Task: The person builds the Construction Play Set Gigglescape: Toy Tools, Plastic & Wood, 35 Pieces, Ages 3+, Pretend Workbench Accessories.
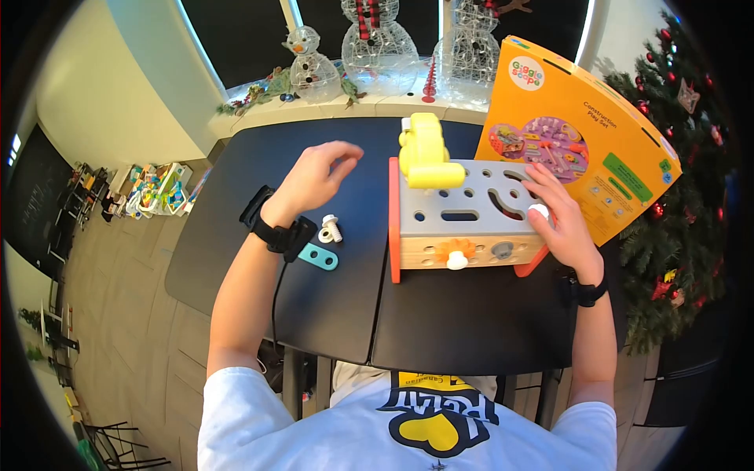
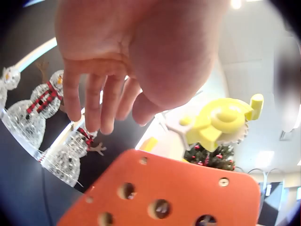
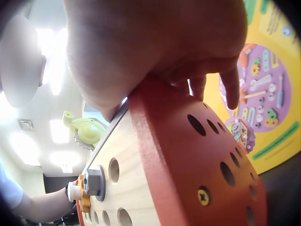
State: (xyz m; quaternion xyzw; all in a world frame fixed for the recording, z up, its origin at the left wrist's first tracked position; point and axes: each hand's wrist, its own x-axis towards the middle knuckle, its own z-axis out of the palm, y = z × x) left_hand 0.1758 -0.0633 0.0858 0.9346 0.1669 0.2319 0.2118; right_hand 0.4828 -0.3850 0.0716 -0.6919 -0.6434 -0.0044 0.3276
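A toy workbench [image 1: 471, 200] with a grey perforated top, wooden front and orange-red end panels [image 2: 160, 188] stands on the dark table. My right hand [image 1: 564, 224] rests over its right end, fingers lying across the top; a small white piece [image 1: 539, 210] shows between thumb and fingers. A yellow toy circular saw [image 1: 425, 149] sits on the workbench's top left. On the front are an orange gear [image 1: 452, 250] with a white bolt [image 1: 457, 261] and a grey nut [image 1: 501, 250]. Left of the workbench, my left hand [image 1: 318, 174] hovers above the table with loosely bent fingers, holding nothing.
Below my left hand lie a white screw [image 1: 334, 229], a white nut [image 1: 325, 235] and a teal strip [image 1: 319, 257] with holes. A large yellow-orange box [image 1: 581, 133] stands behind the workbench at right. Lit snowmen [image 1: 380, 55] line the ledge; a decorated tree [image 1: 675, 196] stands at right.
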